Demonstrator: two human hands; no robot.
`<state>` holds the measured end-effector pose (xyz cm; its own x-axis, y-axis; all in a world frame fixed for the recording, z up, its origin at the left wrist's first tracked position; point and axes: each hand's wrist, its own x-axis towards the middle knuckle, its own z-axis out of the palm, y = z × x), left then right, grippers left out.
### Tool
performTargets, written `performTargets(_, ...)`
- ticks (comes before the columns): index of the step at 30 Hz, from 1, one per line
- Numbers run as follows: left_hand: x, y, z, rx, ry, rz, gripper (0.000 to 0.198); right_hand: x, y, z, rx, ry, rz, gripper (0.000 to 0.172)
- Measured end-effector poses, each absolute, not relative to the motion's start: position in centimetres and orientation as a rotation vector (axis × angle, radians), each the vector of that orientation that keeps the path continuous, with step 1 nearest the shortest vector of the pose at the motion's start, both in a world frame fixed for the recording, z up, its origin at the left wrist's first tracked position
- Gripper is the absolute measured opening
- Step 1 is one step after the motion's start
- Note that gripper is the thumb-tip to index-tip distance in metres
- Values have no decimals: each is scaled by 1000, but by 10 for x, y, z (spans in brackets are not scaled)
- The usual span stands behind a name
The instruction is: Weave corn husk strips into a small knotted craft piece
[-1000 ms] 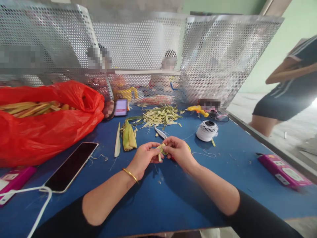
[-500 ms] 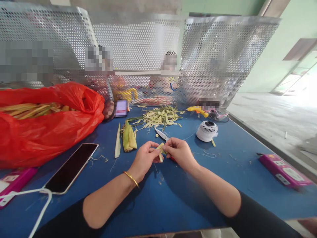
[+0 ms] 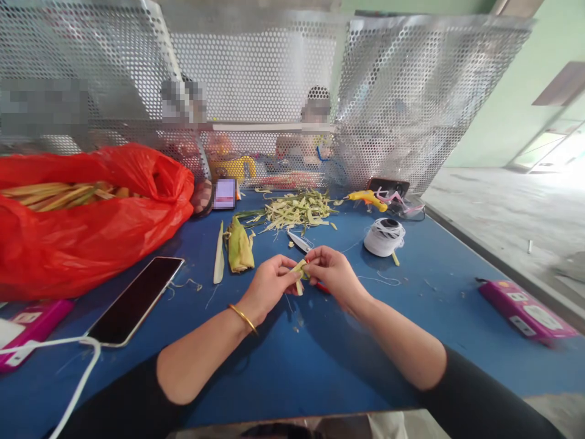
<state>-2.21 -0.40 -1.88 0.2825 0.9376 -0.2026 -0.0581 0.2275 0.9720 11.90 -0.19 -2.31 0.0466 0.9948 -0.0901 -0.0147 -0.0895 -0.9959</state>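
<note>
Between my two hands is a small folded strip of pale green husk [image 3: 299, 286]. My left hand [image 3: 273, 281] pinches it between thumb and fingers, a gold bangle around that wrist. My right hand [image 3: 335, 272] is closed at the strip's upper right end, fingertips pressed together on it. Just behind the hands lie scissors [image 3: 299, 242], blades pointing away; their red handles are mostly hidden by my right hand. To the left, a yellow-green husk bundle [image 3: 241, 247] rests on the table beside a long flat husk piece [image 3: 219, 256].
A pile of cut husk strips [image 3: 299, 210] lies at the back of the blue table [image 3: 356, 372]. Right of it are a yellow glue gun [image 3: 368, 198] and a white thread spool [image 3: 384, 238]. A red plastic bag [image 3: 150, 225], phone [image 3: 137, 299] and magenta boxes [image 3: 525, 310] flank me.
The view has tilted and shifted slightly. My right hand has turned a little at the strip, with its fingers more curled. Both hands stay together on the husk.
</note>
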Motion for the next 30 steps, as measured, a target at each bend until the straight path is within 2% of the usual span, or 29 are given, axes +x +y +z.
performTargets(11,-21,-4,-25,1223,1050,960,17,120,-3,-16,-1326,-1084,1316,18)
performTargets(17,-23,-4,-26,1269,1009,903,21,121,-2,-23,-1262,-1167,1163,20)
performTargets(21,-25,-2,-24,1287,1005,891,21,123,-2,-16,-1278,-1136,1334,19)
performTargets(24,-26,-2,-23,1287,991,860,23,125,-2,-11,-1313,-1134,1452,8)
performTargets(27,-25,-3,-22,1282,962,787,23,126,-2,-12,-1407,-1195,1445,15)
performTargets(30,-25,-4,-20,1260,958,711,19,127,-2,-14,-1430,-1282,1389,15)
